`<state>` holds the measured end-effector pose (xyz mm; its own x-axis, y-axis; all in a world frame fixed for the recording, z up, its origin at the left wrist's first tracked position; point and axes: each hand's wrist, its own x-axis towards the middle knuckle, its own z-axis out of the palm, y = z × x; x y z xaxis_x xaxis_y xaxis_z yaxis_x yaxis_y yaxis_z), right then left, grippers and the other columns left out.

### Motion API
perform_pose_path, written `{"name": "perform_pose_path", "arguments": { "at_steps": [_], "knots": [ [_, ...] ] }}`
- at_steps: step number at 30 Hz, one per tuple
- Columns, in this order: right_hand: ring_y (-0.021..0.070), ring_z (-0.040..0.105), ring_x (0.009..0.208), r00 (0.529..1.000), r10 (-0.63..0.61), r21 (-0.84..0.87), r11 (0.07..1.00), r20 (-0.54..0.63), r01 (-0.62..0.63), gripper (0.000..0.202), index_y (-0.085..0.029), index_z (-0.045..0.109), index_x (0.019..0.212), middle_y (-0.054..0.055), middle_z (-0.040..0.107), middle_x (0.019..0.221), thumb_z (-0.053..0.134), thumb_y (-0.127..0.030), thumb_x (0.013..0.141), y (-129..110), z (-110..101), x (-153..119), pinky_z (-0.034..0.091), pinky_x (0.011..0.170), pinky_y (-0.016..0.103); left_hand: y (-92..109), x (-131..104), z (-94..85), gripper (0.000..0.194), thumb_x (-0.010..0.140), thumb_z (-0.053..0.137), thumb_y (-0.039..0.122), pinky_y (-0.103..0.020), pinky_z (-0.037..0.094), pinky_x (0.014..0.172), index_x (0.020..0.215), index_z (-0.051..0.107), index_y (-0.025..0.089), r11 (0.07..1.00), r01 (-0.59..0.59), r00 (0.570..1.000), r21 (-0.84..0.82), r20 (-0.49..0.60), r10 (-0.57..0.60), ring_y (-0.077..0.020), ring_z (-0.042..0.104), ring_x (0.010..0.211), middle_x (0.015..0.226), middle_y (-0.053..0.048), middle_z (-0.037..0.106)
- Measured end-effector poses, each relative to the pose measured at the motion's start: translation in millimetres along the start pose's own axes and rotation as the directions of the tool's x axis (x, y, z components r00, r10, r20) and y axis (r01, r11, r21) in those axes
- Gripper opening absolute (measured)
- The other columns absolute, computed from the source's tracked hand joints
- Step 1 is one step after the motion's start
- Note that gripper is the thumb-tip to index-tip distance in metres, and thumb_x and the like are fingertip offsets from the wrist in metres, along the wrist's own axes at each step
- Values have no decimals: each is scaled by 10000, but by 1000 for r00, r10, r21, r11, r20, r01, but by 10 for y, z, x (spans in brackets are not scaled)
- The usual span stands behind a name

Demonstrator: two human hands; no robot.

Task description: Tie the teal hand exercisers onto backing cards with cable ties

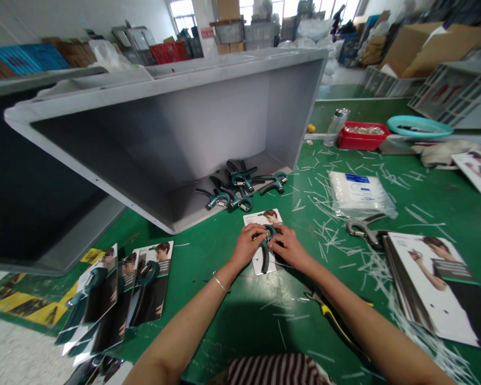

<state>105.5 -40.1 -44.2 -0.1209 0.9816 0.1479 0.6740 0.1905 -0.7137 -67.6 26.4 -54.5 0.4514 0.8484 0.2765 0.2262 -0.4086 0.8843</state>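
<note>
A teal and black hand grip tool (pixel 265 260) lies on a printed card (pixel 258 266) at the centre of the green table. My left hand (pixel 250 243) pinches the tool's upper part from the left, its fingers closed. From the right, my right hand (pixel 287 245) closes its fingers on the same part. The fingertips of both hands nearly meet over the tool's head and hide part of it. Above the hands, several similar grip tools (pixel 240 184) lie at the mouth of a tipped grey bin (pixel 224 112).
Carded grips (pixel 146 278) overlap at the left edge. On the right are a card stack (pixel 433 283), a loose grip (pixel 364 231), a bag of white ties (pixel 358 193) and scattered ties. Yellow-black pliers (pixel 339 326) lie beneath my right forearm. A red tray (pixel 363 140) stands farther back.
</note>
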Motion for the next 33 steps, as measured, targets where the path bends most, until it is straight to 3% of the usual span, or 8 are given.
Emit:
{"name": "perform_pose_path", "arguments": {
  "at_steps": [6,12,17,23,25,28,30,33],
  "knots": [
    [291,472,1236,988,114,52,993,-107,-108,234,-194,682,803,115,580,1210,544,-343,919,16,95,73,311,1023,497,21,25,-106,138,868,638,305,-381,427,998,885,734,208,996,51,991,-73,130,-42,-208,614,1036,1031,-68,698],
    [255,508,1150,985,86,142,988,-148,-65,116,-210,612,957,86,610,1125,562,-273,872,38,114,88,355,1004,445,134,60,-68,147,821,657,324,-303,479,789,795,678,181,952,244,970,-187,35,-242,-172,614,790,800,-18,679],
    [250,519,1011,942,161,138,983,-296,-125,190,-196,563,1018,94,598,1057,526,-200,831,16,213,96,400,937,422,342,-178,87,146,885,600,275,-357,414,909,761,637,205,997,-38,998,62,-54,41,-195,584,913,851,-20,679],
    [262,514,1062,927,141,115,988,-348,-107,112,-214,565,937,92,593,1067,535,-191,832,-37,202,111,380,966,443,452,-580,150,118,938,528,249,-435,370,942,955,641,220,884,-182,977,430,182,113,-261,517,1067,1036,-77,658],
    [260,514,1050,941,107,73,993,-320,-88,74,-212,574,929,94,600,1064,527,-216,872,-98,89,27,378,956,432,463,-658,83,205,907,592,331,-449,373,959,1068,605,205,877,-113,992,467,96,77,-279,504,1115,1152,-108,612],
    [252,520,956,993,-13,-79,997,-114,4,109,-218,605,907,74,637,947,505,-252,930,-262,-92,-178,379,892,404,451,-720,-46,427,826,680,442,-468,401,928,1134,556,173,849,13,1000,528,-23,-1,-302,524,1068,1147,-141,583],
    [264,509,921,997,-68,-214,974,27,72,120,-216,630,880,80,645,863,539,-279,928,-392,-157,-304,371,848,401,423,-722,-103,384,814,692,413,-457,422,891,1096,575,180,825,6,1000,565,15,-18,-295,547,997,1048,-119,601],
    [282,508,925,992,-74,-324,941,97,102,102,-201,652,891,103,656,848,592,-282,903,-520,-147,-391,368,827,406,376,-672,-139,162,841,636,265,-410,448,845,984,615,190,821,-9,998,570,58,-29,-261,569,905,913,-84,604]
  ]
}}
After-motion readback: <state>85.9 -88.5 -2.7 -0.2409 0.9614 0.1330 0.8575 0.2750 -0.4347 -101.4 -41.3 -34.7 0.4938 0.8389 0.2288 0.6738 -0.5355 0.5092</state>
